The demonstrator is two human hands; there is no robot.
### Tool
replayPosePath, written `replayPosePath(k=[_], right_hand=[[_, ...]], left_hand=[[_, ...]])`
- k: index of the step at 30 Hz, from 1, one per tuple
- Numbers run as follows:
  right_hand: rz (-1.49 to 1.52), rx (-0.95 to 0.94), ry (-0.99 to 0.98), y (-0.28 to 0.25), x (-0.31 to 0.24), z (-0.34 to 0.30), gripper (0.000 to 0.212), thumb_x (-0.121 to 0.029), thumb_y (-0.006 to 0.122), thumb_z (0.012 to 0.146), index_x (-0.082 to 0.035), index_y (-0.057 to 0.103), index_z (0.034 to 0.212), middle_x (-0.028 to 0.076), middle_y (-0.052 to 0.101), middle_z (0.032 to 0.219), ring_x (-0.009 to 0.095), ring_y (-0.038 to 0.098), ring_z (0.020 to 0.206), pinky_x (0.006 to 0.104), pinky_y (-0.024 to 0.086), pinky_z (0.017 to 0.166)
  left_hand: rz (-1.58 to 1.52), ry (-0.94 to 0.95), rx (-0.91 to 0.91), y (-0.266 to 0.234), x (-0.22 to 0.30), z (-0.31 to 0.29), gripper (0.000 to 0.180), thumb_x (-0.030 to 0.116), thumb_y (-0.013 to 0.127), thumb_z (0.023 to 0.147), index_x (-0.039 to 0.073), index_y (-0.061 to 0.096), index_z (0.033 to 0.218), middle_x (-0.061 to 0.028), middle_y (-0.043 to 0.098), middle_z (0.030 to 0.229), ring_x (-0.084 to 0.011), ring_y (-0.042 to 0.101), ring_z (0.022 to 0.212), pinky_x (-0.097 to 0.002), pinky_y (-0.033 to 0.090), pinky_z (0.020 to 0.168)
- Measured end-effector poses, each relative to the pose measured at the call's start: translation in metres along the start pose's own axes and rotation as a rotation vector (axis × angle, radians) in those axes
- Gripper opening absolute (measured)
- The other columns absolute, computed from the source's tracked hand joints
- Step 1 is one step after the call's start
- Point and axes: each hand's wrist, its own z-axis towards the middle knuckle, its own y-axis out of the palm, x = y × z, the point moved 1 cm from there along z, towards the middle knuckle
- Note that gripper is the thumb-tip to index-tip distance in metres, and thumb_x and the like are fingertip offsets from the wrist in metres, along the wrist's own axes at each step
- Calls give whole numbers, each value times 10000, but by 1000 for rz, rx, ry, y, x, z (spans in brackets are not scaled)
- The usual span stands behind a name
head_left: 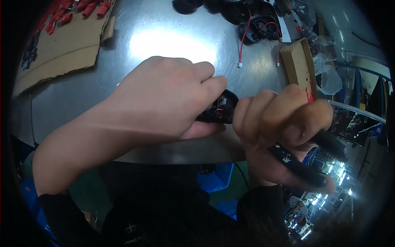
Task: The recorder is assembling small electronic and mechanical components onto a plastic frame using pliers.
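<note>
My left hand [168,88] reaches across the middle with its fingers wrapped round a black plastic housing [230,101]. A bit of red shows inside the housing, and most of it is hidden under my fingers. My right hand [279,117], close to the camera and a little blurred, is closed round a hand tool with two black handles [298,164]. The handles spread apart toward the lower right. My fist hides the working end of the tool, so I cannot tell whether it touches the housing.
Cardboard [66,53] with red parts [88,9] and small black pieces lies at the far left of the metal table [135,24]. Black fan-like units [259,31] with red wires sit at the back. A cardboard box [297,61] and clear bags stand right; blue bin [216,179] below.
</note>
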Motion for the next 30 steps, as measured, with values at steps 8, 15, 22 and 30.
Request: replayPosePath(k=[8, 15, 22, 30], right_hand=[[17, 72, 27, 3, -2, 3, 681, -761, 678, 839, -124, 483, 981, 34, 459, 786, 127, 428, 575, 263, 359, 484], [1, -60, 88, -5, 3, 10, 663, -775, 617, 874, -129, 485, 943, 28, 488, 758, 118, 439, 547, 260, 353, 461], [342, -545, 176, -24, 18, 39, 624, -683, 556, 970, -98, 497, 761, 39, 571, 643, 135, 454, 400, 264, 376, 384], [436, -591, 174, -14, 20, 27, 488, -314, 487, 1099, -75, 455, 676, 121, 581, 617, 174, 490, 397, 256, 350, 354]], left_hand=[[2, 18, -7, 0, -3, 0, 588, 385, 818, 757, 46, 666, 1213, -105, 648, 907, -320, 671, 832, -431, 534, 700], [-9, -1, -32, -2, -3, 1, 530, 375, 825, 726, 107, 674, 1157, -84, 628, 889, -328, 662, 844, -444, 523, 706], [2, 137, -66, 0, -8, 2, 485, 354, 841, 679, 112, 654, 1057, -66, 602, 900, -303, 647, 846, -434, 520, 698], [-11, 221, -76, 4, -10, 4, 400, 353, 808, 708, 111, 646, 983, -57, 604, 921, -288, 645, 828, -424, 523, 690]])
